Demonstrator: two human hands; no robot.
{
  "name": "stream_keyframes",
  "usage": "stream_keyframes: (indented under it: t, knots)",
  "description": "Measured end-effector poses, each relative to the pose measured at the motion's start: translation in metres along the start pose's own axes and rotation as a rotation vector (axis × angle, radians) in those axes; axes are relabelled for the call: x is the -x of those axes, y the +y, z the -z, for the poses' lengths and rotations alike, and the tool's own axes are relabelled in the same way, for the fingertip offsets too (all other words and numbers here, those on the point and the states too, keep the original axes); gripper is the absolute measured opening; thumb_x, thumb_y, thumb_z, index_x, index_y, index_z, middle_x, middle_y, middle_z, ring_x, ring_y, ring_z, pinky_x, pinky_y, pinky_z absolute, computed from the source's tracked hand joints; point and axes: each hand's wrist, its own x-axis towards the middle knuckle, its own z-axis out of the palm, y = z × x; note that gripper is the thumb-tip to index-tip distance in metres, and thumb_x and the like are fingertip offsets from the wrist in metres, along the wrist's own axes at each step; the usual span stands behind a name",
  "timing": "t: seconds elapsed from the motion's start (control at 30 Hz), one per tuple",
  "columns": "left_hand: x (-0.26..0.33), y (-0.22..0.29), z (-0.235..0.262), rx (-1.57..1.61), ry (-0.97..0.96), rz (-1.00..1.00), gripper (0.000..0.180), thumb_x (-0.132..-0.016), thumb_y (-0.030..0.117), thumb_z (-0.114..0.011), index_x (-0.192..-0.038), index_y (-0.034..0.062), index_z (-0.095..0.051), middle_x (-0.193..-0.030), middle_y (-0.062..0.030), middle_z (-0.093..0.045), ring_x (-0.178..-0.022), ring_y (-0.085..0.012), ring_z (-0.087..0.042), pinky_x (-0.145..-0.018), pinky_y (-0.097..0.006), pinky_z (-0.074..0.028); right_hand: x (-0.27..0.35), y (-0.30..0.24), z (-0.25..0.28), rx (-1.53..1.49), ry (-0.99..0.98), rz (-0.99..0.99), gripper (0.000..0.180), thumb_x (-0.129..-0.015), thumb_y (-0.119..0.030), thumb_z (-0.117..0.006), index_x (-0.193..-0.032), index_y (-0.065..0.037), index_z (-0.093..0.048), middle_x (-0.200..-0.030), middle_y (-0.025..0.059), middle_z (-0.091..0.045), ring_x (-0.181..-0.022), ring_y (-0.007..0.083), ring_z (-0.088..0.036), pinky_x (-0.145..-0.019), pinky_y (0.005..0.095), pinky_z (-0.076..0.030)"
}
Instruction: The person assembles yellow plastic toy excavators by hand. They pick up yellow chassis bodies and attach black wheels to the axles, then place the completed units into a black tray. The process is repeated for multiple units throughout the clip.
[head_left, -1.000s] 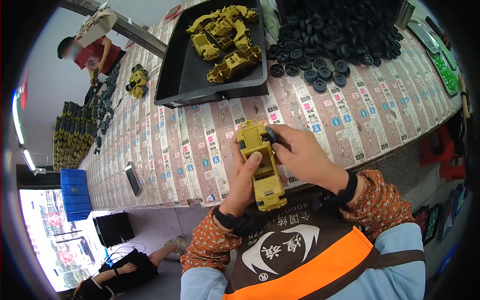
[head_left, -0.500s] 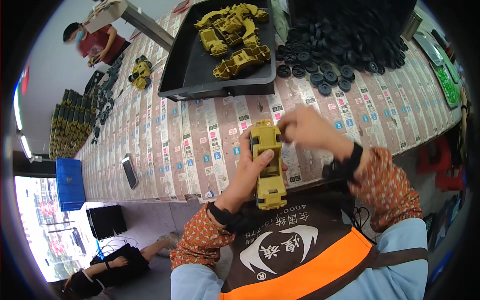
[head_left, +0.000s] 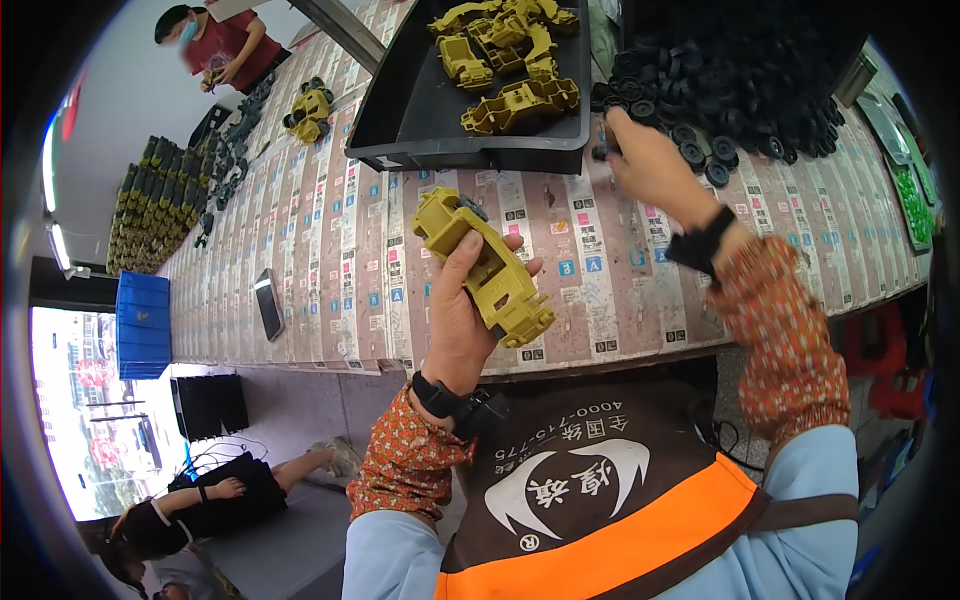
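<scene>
My left hand (head_left: pixel 463 318) is closed round a mustard-yellow plastic toy vehicle body (head_left: pixel 505 290), its thumb lying over the open cab. The body is tilted above the table, and a black wheel (head_left: pixel 470 207) shows at its upper end. At the near left edge of a heap of black toy wheels (head_left: pixel 690 85), my right hand (head_left: pixel 655 170) is reaching down. Its fingers are pinched together at a small black wheel (head_left: pixel 600 147), partly hidden by the fingertips.
A black tray (head_left: pixel 480 157) holding several yellow vehicle bodies (head_left: pixel 525 105) stands left of the wheel heap. A phone (head_left: pixel 268 305) lies at the table's left. Beyond, an assembled yellow vehicle (head_left: pixel 308 112) stands near stacked parts (head_left: pixel 160 210). Another person (head_left: pixel 235 50) works at the far left.
My right hand has moved from beside the vehicle body up to the wheel heap. My left hand has shifted left, tilting the body. The view has shifted slightly.
</scene>
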Motion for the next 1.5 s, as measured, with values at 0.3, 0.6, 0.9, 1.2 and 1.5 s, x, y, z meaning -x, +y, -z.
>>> stream_keyframes:
  t: [0.3,0.6,0.9,1.2,1.5]
  knots:
    - [0.005,-0.004,-0.028,-0.018,-0.014,-0.079,0.027,-0.101,0.021,-0.065,-0.122,0.0053,-0.056,-0.107,-0.0155,-0.068,-0.105,-0.0346,-0.072,-0.091,-0.045,-0.061,0.118,-0.118,0.012,-0.981,-0.175,-0.277,0.025,-0.092,-0.005,-0.067,-0.116,0.003,-0.066,-0.093,0.0169,-0.074,-0.083,0.0201,-0.073,-0.075,0.0325,-0.056]
    - [0.009,-0.006,-0.019,-0.123,-0.095,-0.234,0.027,-0.102,0.019,-0.064,-0.123,0.0034,-0.056,-0.105,-0.0151,-0.069,-0.093,-0.0291,-0.074,-0.078,-0.039,-0.062,0.123,-0.126,0.010,-1.006,-0.139,-0.328,0.026,-0.092,-0.001,-0.064,-0.117,0.006,-0.066,-0.097,0.0188,-0.075,-0.089,0.0222,-0.075,-0.081,0.0322,-0.058]
    - [0.007,-0.007,-0.015,-0.130,-0.113,-0.250,0.027,-0.101,0.019,-0.066,-0.122,0.0025,-0.058,-0.105,-0.0148,-0.070,-0.091,-0.0276,-0.074,-0.079,-0.039,-0.062,0.125,-0.125,0.005,-1.050,-0.115,-0.412,0.023,-0.092,-0.002,-0.065,-0.114,0.005,-0.066,-0.093,0.0163,-0.075,-0.083,0.0187,-0.074,-0.078,0.0307,-0.058]
    - [0.010,-0.009,-0.015,-0.304,-0.092,-0.301,0.029,-0.103,0.025,-0.062,-0.123,0.0043,-0.057,-0.105,-0.0129,-0.069,-0.091,-0.0254,-0.072,-0.080,-0.037,-0.061,0.128,-0.131,0.007,-0.996,-0.116,-0.339,0.024,-0.091,-0.001,-0.061,-0.115,0.004,-0.062,-0.092,0.0167,-0.073,-0.083,0.0209,-0.073,-0.077,0.0327,-0.056]
    - [0.014,-0.011,-0.010,-0.284,-0.164,-0.408,0.070,-0.099,0.008,-0.068,-0.149,0.0177,-0.020,-0.105,-0.0171,-0.066,-0.089,-0.0259,-0.069,-0.081,-0.042,-0.059,0.137,-0.146,0.005,-0.833,-0.041,-0.196,0.022,-0.081,0.006,-0.052,-0.101,0.003,-0.060,-0.085,0.0198,-0.068,-0.076,0.0313,-0.070,-0.071,0.0368,-0.053]
